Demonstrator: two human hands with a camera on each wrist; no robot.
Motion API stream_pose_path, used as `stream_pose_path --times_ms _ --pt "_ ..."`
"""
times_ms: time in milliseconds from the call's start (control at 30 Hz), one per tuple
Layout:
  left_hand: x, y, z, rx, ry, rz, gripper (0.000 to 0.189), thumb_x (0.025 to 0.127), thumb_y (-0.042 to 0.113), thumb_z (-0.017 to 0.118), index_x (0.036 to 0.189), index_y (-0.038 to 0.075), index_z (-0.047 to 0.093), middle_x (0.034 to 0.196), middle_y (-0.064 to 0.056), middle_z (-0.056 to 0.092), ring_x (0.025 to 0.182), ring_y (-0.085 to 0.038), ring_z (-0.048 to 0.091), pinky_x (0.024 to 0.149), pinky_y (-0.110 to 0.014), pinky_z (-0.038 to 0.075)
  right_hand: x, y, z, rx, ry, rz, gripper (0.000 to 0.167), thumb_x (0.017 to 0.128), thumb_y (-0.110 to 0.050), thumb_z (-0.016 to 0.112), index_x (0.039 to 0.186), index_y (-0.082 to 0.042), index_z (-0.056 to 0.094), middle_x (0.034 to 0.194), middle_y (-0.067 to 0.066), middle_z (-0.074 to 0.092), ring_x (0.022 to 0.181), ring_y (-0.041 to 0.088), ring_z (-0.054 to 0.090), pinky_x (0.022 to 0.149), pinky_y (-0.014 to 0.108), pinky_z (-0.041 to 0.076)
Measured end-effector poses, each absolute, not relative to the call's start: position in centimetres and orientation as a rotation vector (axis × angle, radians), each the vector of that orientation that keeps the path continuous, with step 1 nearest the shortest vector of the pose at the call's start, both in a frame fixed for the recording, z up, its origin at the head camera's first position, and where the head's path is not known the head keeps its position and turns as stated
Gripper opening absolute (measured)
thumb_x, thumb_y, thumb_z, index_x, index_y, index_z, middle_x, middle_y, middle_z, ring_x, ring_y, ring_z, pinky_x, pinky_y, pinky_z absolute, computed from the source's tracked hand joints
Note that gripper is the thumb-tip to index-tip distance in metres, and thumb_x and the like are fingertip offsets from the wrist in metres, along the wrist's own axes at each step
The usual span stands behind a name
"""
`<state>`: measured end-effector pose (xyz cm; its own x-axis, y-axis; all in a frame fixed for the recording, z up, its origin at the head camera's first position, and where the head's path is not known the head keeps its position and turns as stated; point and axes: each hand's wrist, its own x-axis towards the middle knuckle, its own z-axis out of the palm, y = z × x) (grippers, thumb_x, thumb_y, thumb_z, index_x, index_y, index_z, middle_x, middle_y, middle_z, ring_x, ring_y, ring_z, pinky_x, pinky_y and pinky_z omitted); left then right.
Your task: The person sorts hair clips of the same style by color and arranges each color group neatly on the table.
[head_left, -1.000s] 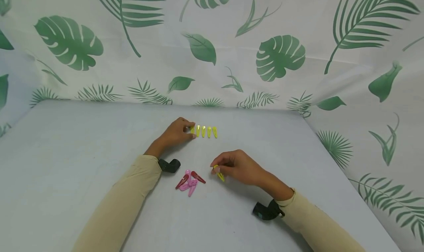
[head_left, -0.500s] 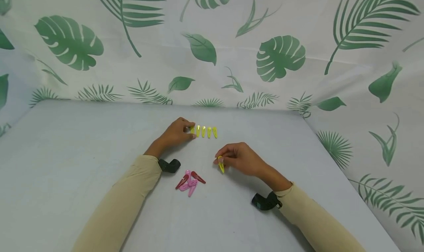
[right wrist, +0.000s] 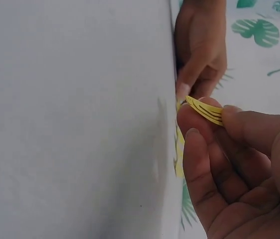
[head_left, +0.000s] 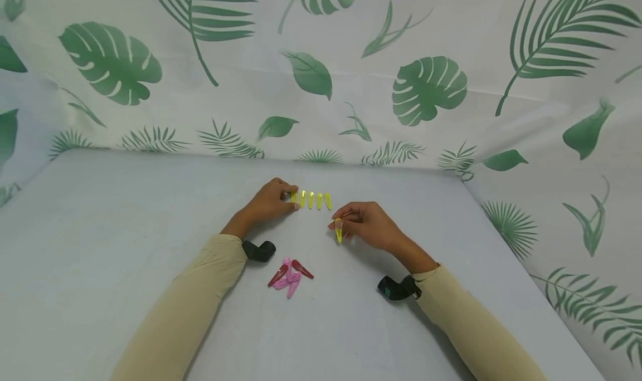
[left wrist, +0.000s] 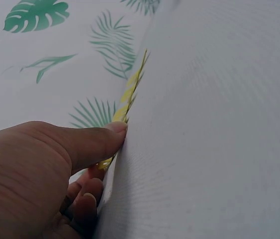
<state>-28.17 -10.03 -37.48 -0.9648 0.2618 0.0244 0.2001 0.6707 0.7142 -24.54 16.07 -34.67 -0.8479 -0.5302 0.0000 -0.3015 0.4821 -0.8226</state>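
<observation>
1. The right hand (head_left: 370, 225) pinches a glossy yellow teardrop-shaped snap hair clip (head_left: 339, 235) between its thumb and fingers; the clip's narrow end points toward the near side.
2. This clip is near and slightly right of the right end of a row of five matching yellow clips (head_left: 311, 200), apart from them.
3. The left hand (head_left: 271, 201) grasps the leftmost yellow clip (head_left: 294, 198) of that row, thumb at the near end and a fingertip at the far end, partly hiding it.
4. The row runs left to right in the far part of the scene, its clips side by side with small gaps, narrow ends toward the near side; the rightmost slants slightly.
5. Nearer, between the two forearms, lies a loose pile: two dark red teardrop-shaped clips (head_left: 303, 269) and several pink clips (head_left: 293, 287), some overlapping, so the pink count is hard to tell.
6. Both arms wear beige sleeves (head_left: 183, 308), with a black wrist device (head_left: 259, 251) at each cuff.
7. All the loose clips lie on a pale, cloth-covered table (head_left: 371, 336); behind it hangs a white backdrop (head_left: 351, 72) printed with green leaves.
</observation>
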Motion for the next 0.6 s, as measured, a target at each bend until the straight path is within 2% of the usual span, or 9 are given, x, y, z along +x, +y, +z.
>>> stream_pose_path --times_ms 233,600 --pt "-28.4 -9.9 -37.8 0.389 2.8 1.176 0.052 0.091 0.02 0.069 0.139 0.007 0.054 0.124 -0.013 0.051 0.104 -0.024 0.048 0.086 -0.038 0.042 -26.1 16.2 -34.7 -0.662 2.515 -1.329 0.012 0.094 0.001 0.06 0.104 0.001 0.067 0.097 0.009 0.073 0.075 0.023 0.065 0.068 0.036 0.055" --pt "-28.4 -9.9 -37.7 0.365 2.802 1.171 0.052 0.091 0.02 0.07 0.139 0.007 0.054 0.124 -0.013 0.051 0.105 -0.024 0.048 0.087 -0.038 0.042 -28.3 15.8 -34.8 -0.535 2.611 -1.342 0.012 0.092 -0.009 0.067 0.101 -0.001 0.07 0.096 0.01 0.069 0.077 0.023 0.068 0.069 0.034 0.055"
